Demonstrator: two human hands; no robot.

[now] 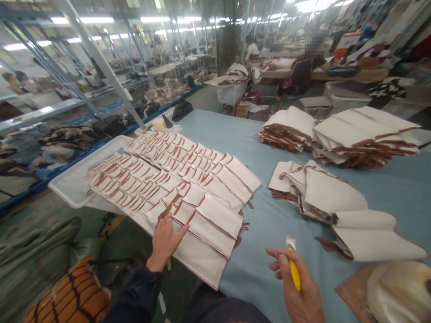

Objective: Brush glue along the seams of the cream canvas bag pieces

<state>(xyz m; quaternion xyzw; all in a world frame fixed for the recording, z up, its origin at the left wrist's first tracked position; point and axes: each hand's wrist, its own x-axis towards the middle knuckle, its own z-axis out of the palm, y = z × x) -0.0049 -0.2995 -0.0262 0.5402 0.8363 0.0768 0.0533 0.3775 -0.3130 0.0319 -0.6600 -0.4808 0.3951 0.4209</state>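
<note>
My right hand [299, 280] is closed around the yellow handle of a paintbrush [294, 269], its pale bristles pointing away from me above the blue table cover. My left hand [166, 240] rests at the near edge of the overlapping white fabric panels [205, 229], thumb spread from the fingers. Its fingertips touch the panels beside a raised brown edge [169, 207]. The panels lie in staggered rows, each showing a thin brown edge.
Stacks of white, brown-edged pieces [363, 130] sit at the table's far right. Folded pieces [323, 193] lie nearer, above a plastic-wrapped item [400, 289]. A white plastic bin [76, 193] stands left, by a metal pole [104, 63]. A person [301, 72] sits beyond the table.
</note>
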